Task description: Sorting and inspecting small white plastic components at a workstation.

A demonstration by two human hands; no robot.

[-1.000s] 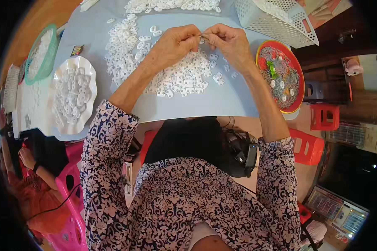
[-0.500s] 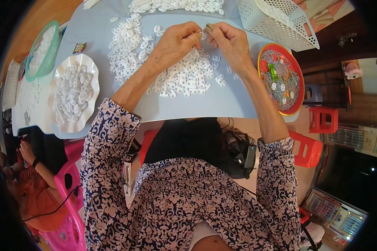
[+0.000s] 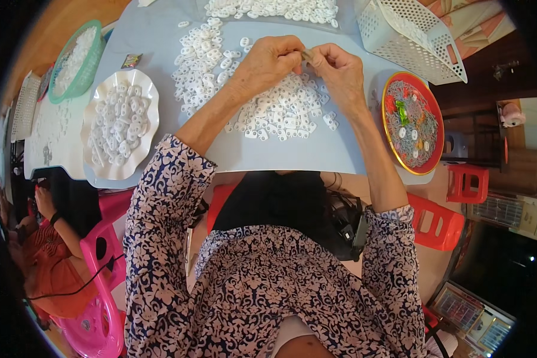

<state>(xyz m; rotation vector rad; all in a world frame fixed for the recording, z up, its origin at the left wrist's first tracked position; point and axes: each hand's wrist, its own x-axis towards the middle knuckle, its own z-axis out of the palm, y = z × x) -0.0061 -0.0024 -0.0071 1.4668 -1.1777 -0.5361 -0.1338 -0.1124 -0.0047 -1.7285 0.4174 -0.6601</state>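
Note:
My left hand (image 3: 272, 61) and my right hand (image 3: 342, 73) meet at their fingertips above the table, both closed in a pinch. Between them the fingers mostly hide a tiny item; a white bit showed at the left fingertips a moment earlier. A dark patch covers the tip of my right thumb or finger. Below and around the hands spreads a loose pile of small white oval plastic pieces with holes (image 3: 280, 113). To the right, a red round tray (image 3: 437, 128) with a yellow rim holds many thin grey metal bits, a green wrapper (image 3: 401, 112) and several white pieces.
A scalloped white dish (image 3: 151, 137) of white pieces stands at left, with a wrapped sweet (image 3: 131, 60) behind it. Further left is a green basket (image 3: 95, 65). A white perforated basket (image 3: 426, 51) stands back right. Another person's arm (image 3: 68, 238) shows at far left, beside a pink chair (image 3: 95, 262).
The view has shifted, so the table items sit further right. My fingertips have drawn closer together, and the white bit between them has gone out of sight.

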